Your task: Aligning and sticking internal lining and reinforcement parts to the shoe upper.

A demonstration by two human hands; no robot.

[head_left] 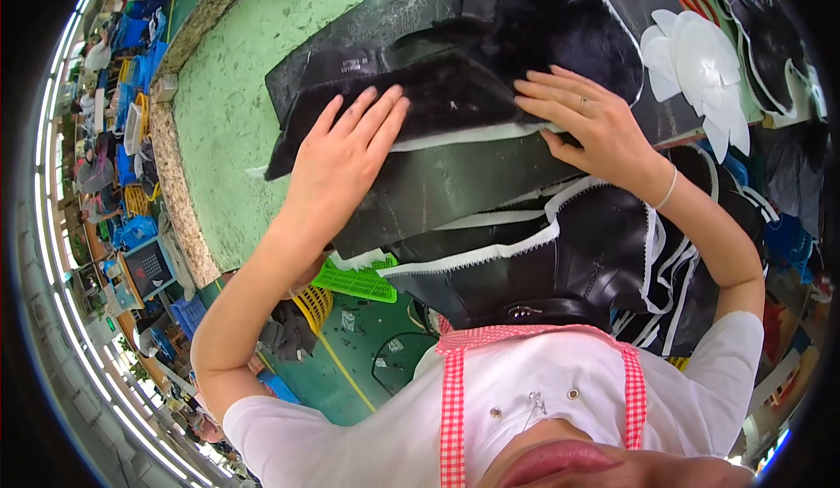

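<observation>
A black plush-faced piece (pixel 451 94) with a smooth leather-like fold along its far side lies in front of me. A white strip (pixel 472 136) runs along its near edge. My left hand (pixel 346 151) rests on its left part, open, fingers stretched out. On the right part my right hand (pixel 595 125) lies with its fingers extended and the thumb apart, near the end of the white strip. Beneath the piece is a dark flat sheet (pixel 420 195). More black plush (pixel 569 28) spreads beyond my right hand.
Black leather-like pieces with white edging (pixel 516 273) hang between the table and my body. White petal-shaped cutouts (pixel 691 55) and red-handled scissors (pixel 696 2) lie at the right. The green tabletop (pixel 236 77) has a worn border. A green basket (pixel 354 280) stands below.
</observation>
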